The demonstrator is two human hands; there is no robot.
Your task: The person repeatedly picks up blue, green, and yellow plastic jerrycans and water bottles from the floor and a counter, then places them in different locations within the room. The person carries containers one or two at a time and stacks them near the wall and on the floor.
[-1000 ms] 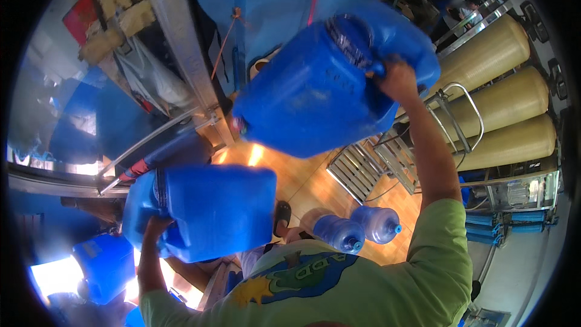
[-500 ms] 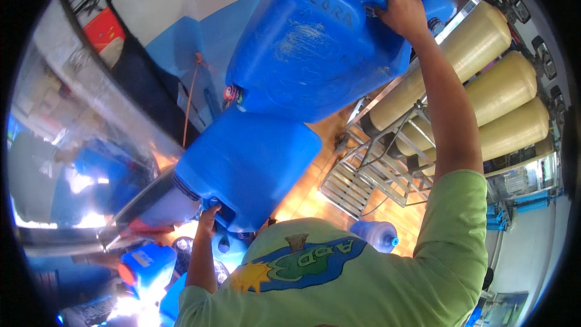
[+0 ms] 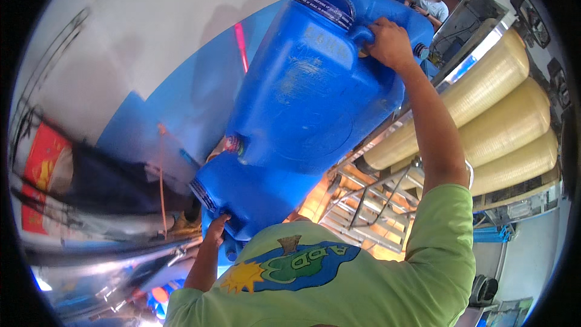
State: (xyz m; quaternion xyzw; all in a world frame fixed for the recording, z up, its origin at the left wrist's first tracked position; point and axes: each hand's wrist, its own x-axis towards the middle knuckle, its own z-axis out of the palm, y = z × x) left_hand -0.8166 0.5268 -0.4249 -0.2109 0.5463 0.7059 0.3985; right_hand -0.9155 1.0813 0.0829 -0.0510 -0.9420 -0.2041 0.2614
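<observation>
- Tanks, three long cream-yellow cylinders (image 3: 484, 115), lay stacked on a metal rack (image 3: 375, 206) at my right, just beside the raised load.
- White-and-blue wall (image 3: 181, 54) filled the view ahead; another person (image 3: 433, 6) sat far off at the top.
- Large blue plastic jerrycan (image 3: 321, 85) hung overhead, tilted, my right hand (image 3: 390, 42) closed round its top handle.
- Second blue plastic jerrycan (image 3: 254, 197) sat lower, touching the first, my left hand (image 3: 216, 230) gripping its handle from beneath.
</observation>
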